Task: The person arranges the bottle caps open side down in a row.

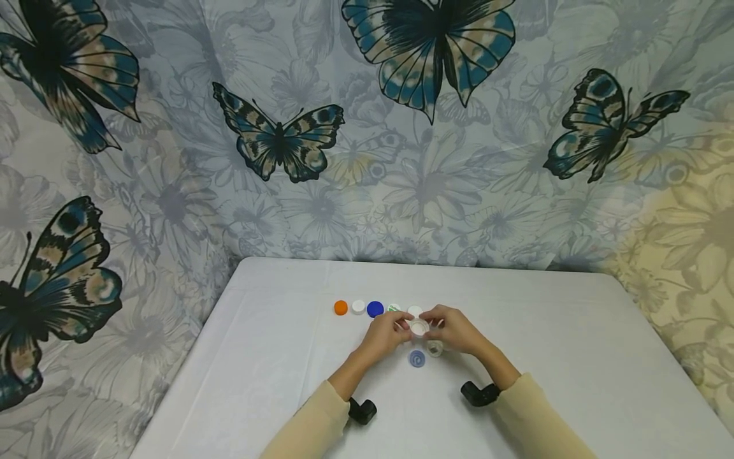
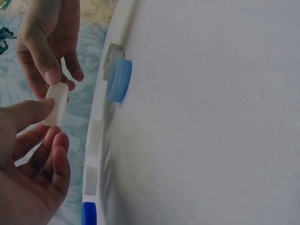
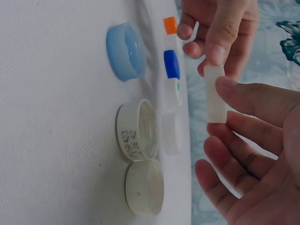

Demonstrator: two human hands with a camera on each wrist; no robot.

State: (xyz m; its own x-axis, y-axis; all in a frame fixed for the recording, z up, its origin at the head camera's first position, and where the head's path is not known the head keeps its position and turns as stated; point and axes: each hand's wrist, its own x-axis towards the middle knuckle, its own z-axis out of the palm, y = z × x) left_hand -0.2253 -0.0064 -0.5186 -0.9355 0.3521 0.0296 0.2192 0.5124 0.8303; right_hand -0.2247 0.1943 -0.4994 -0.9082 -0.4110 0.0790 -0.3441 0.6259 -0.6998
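A white bottle cap (image 1: 419,327) is held up off the table between both hands. My left hand (image 1: 383,335) pinches it from the left with thumb and fingers. From the right, my right hand (image 1: 455,328) grips the other side the same way. Both wrist views show the cap edge-on, with thumbs on its near face. Below the hands, a light blue cap (image 1: 417,359) lies on the cloth. In the right wrist view, a whitish cap with printed dark characters (image 3: 136,133) lies beside a plain whitish cap (image 3: 144,190).
A row of caps lies behind the hands: orange (image 1: 341,308), white (image 1: 358,307), dark blue (image 1: 375,309), one with a green mark (image 1: 393,308) and another white one (image 1: 415,310). The table (image 1: 258,357) has a white cloth; butterfly-patterned fabric (image 1: 390,210) hangs behind.
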